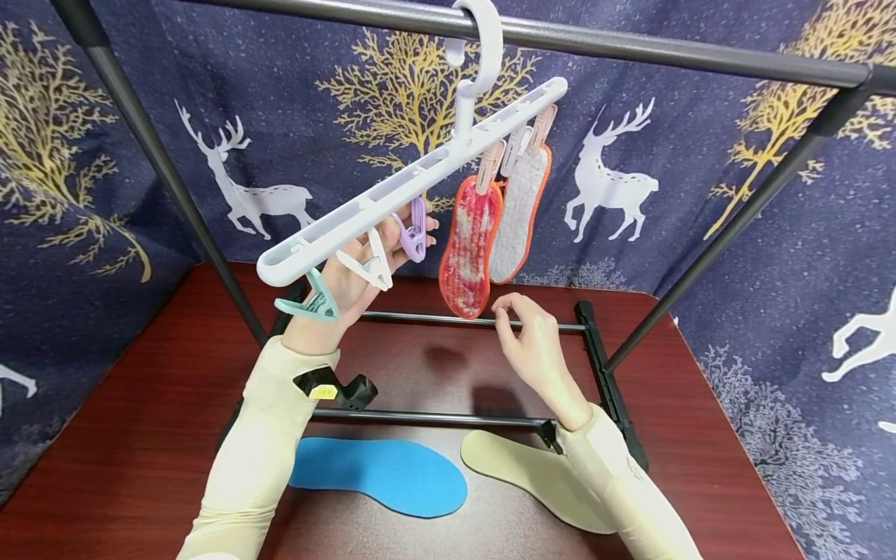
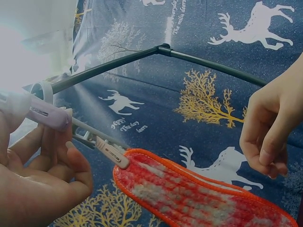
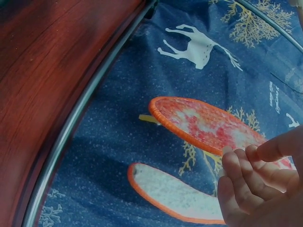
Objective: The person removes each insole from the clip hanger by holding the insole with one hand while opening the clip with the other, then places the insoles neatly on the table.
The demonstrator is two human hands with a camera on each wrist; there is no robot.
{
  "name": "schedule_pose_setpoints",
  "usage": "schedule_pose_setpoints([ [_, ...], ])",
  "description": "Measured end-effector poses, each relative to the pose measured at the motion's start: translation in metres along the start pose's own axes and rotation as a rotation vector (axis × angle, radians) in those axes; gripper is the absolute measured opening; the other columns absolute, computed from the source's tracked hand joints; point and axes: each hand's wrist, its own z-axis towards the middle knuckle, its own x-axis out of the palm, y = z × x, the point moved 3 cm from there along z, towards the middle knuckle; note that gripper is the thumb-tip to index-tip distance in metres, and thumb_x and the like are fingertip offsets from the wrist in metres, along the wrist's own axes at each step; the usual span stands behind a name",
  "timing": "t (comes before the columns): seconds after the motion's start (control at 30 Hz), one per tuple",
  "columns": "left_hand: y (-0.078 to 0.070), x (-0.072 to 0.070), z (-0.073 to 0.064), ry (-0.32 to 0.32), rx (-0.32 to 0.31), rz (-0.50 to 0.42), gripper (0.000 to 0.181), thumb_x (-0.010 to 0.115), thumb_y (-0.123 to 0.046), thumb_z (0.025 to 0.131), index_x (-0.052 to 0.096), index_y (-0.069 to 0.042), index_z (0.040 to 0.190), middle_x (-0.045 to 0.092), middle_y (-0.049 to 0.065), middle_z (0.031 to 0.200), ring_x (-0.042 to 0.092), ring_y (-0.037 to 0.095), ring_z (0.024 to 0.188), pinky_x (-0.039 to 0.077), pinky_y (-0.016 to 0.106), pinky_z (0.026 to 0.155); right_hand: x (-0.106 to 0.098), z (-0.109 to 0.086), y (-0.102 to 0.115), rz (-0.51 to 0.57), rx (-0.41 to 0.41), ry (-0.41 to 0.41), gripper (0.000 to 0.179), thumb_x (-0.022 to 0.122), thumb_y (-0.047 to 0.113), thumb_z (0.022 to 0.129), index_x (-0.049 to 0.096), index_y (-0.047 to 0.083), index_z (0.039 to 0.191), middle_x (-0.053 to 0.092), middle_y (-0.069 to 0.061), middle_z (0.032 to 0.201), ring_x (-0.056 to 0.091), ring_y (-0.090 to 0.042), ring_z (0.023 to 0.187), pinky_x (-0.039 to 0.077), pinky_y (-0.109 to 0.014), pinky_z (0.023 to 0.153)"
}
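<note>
My left hand (image 1: 357, 272) is raised behind the pale clip hanger (image 1: 392, 194), its fingers curled around a purple clip (image 1: 414, 233). In the left wrist view, the fingertips meet the purple clip (image 2: 49, 116). A white clip (image 1: 374, 264) and a teal clip (image 1: 316, 302) hang nearer the hanger's front end. Toward its far end hang a red mottled insole (image 1: 471, 249) with orange edging, under a pink clip (image 1: 490, 167), and a grey insole (image 1: 519, 210). My right hand (image 1: 535, 346) hovers just below the insoles, its fingers loosely bent, with nothing visible in them.
The hanger hooks over a black rack bar (image 1: 595, 50). Below, a blue insole (image 1: 381, 473) and a beige insole (image 1: 539, 478) lie on the reddish-brown table (image 1: 91, 459). Rack legs stand on both sides, with a deer-patterned cloth (image 1: 280, 117) behind.
</note>
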Motion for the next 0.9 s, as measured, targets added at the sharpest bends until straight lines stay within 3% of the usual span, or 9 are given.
schedule_pose_setpoints([
  [0.13, 0.001, -0.001, 0.0, 0.016, 0.014, -0.014, 0.037, 0.074, -0.048, 0.076, 0.054, -0.018, 0.066, 0.064, -0.003, 0.106, 0.061, 0.015, 0.101, 0.051, 0.026, 0.082, 0.0, 0.0, 0.0, 0.0, -0.008, -0.012, 0.012, 0.055, 0.006, 0.093, 0.067, 0.006, 0.093, 0.068, -0.006, 0.087, 0.064, -0.018, 0.08, 0.051, -0.035, 0.071],
  [0.27, 0.0, 0.0, 0.0, 0.005, -0.001, -0.008, 0.031, 0.076, -0.049, 0.074, 0.065, -0.022, 0.083, 0.065, -0.003, 0.105, 0.062, 0.014, 0.101, 0.051, 0.025, 0.081, 0.0, 0.001, -0.001, 0.001, -0.013, -0.028, 0.012, 0.055, 0.006, 0.093, 0.067, 0.006, 0.093, 0.069, -0.007, 0.088, 0.065, -0.019, 0.082, 0.051, -0.036, 0.074],
  [0.33, 0.0, 0.001, 0.0, -0.005, -0.008, -0.007, 0.03, 0.076, -0.049, 0.073, 0.065, -0.024, 0.084, 0.066, -0.003, 0.104, 0.062, 0.014, 0.1, 0.051, 0.025, 0.08, 0.0, 0.002, -0.001, 0.003, -0.012, -0.036, 0.012, 0.055, 0.006, 0.093, 0.067, 0.007, 0.094, 0.069, -0.007, 0.09, 0.065, -0.019, 0.083, 0.051, -0.036, 0.075],
  [0.47, 0.001, 0.001, 0.0, -0.013, -0.019, -0.019, 0.036, 0.077, -0.05, 0.072, 0.066, -0.023, 0.094, 0.066, -0.002, 0.104, 0.063, 0.014, 0.097, 0.051, 0.025, 0.079, 0.0, 0.004, 0.0, 0.015, -0.008, -0.049, 0.012, 0.055, 0.007, 0.094, 0.066, 0.006, 0.099, 0.068, -0.008, 0.095, 0.065, -0.02, 0.088, 0.051, -0.037, 0.078],
  [0.57, 0.002, 0.001, -0.001, -0.021, -0.032, -0.02, 0.052, 0.078, -0.051, 0.071, 0.065, -0.023, 0.114, 0.066, -0.001, 0.103, 0.063, 0.014, 0.094, 0.052, 0.025, 0.079, 0.0, 0.007, 0.002, 0.028, -0.007, -0.057, 0.015, 0.054, 0.01, 0.096, 0.064, 0.004, 0.105, 0.067, -0.009, 0.098, 0.064, -0.022, 0.091, 0.05, -0.037, 0.079],
  [0.77, 0.001, 0.001, -0.002, -0.028, -0.039, -0.005, 0.065, 0.077, -0.053, 0.071, 0.061, -0.016, 0.122, 0.067, 0.0, 0.103, 0.063, 0.015, 0.096, 0.051, 0.026, 0.08, 0.0, 0.013, 0.005, 0.069, -0.011, -0.078, 0.02, 0.056, 0.013, 0.096, 0.06, 0.002, 0.112, 0.065, -0.012, 0.098, 0.062, -0.026, 0.092, 0.05, -0.041, 0.083],
  [0.9, 0.001, 0.001, -0.002, -0.032, -0.04, -0.007, 0.064, 0.077, -0.053, 0.07, 0.062, -0.017, 0.121, 0.067, 0.0, 0.102, 0.063, 0.015, 0.095, 0.051, 0.025, 0.079, 0.002, 0.017, 0.005, 0.092, -0.025, -0.086, 0.022, 0.058, 0.012, 0.096, 0.059, -0.001, 0.114, 0.065, -0.014, 0.1, 0.062, -0.025, 0.093, 0.051, -0.043, 0.084],
])
